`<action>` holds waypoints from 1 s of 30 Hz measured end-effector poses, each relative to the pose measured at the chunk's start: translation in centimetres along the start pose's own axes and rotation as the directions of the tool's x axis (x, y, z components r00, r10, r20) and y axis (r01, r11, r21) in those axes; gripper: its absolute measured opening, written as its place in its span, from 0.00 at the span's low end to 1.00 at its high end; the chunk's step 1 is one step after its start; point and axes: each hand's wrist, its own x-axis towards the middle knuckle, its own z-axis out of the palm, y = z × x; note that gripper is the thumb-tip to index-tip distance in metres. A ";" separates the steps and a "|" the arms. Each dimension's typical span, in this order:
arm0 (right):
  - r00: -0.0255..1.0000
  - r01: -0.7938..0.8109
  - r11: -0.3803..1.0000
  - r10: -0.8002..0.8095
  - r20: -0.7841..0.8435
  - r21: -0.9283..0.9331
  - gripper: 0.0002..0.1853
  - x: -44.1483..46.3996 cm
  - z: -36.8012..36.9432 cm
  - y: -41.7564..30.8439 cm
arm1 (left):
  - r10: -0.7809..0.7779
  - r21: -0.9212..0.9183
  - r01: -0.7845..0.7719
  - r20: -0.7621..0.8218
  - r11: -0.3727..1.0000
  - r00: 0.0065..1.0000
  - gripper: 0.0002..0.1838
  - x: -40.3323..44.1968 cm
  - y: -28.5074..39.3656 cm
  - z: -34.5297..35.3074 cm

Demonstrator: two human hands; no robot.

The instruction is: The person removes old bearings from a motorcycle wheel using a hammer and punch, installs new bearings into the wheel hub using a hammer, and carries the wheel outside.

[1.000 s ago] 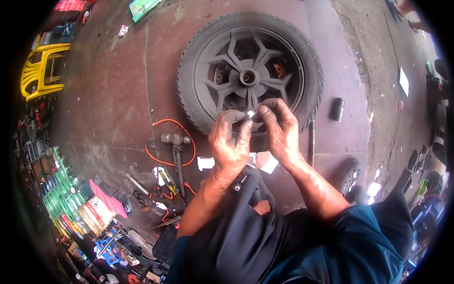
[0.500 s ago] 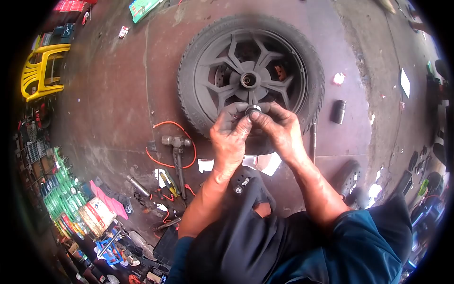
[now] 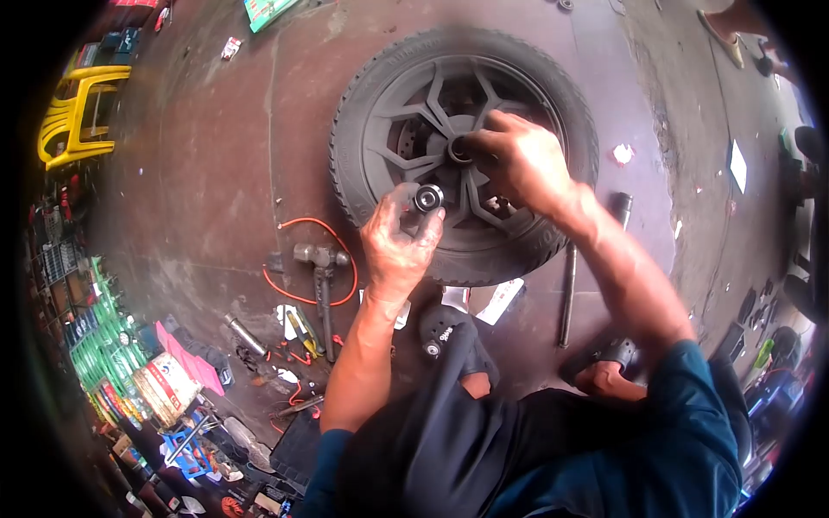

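A black spoked wheel with its tyre (image 3: 354, 112) lies flat on the floor. My left hand (image 3: 401, 237) pinches a small round bearing (image 3: 427, 198) between thumb and fingers, above the lower left of the rim. The bearing's face, with a dark hole in a bright ring, is turned up. My right hand (image 3: 522, 164) is over the wheel's centre, its fingertips at the hub (image 3: 458, 150). Those fingers are bent together and partly hidden, and anything between them cannot be made out.
A hammer (image 3: 323, 285) and an orange cord (image 3: 302, 223) lie left of my left arm, with pliers (image 3: 304, 332) below. Right of the wheel are a long bar (image 3: 568, 298) and a dark socket (image 3: 621, 207). A yellow chair (image 3: 78, 116) stands far left. Another person's foot (image 3: 725, 39) shows top right.
Both hands were together at the bearing. My right hand has let go of it and moved up to the hub, while my left hand keeps it, slightly to the left. My right foot has shifted.
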 end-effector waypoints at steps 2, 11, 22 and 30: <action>0.959 0.233 0.963 -0.205 0.197 -0.135 0.07 2.0 -0.5 1.0 | -0.017 -0.031 0.017 0.015 0.999 1.000 0.19 -0.2 -0.2 0.0; 0.659 0.691 0.692 -0.488 0.572 -0.206 0.05 7.7 0.7 2.8 | -0.070 -0.123 0.077 0.055 0.989 0.996 0.20 -0.5 -1.4 -0.1; 0.484 0.815 0.578 -0.644 0.592 -0.037 0.04 9.2 0.2 3.1 | -0.151 -0.234 0.152 0.024 0.960 0.988 0.17 -0.3 -1.0 0.1; 0.525 0.731 0.678 -0.486 0.698 -0.077 0.13 8.4 -1.4 1.5 | -0.204 -0.280 0.213 0.062 0.936 0.977 0.19 -0.2 -1.7 0.0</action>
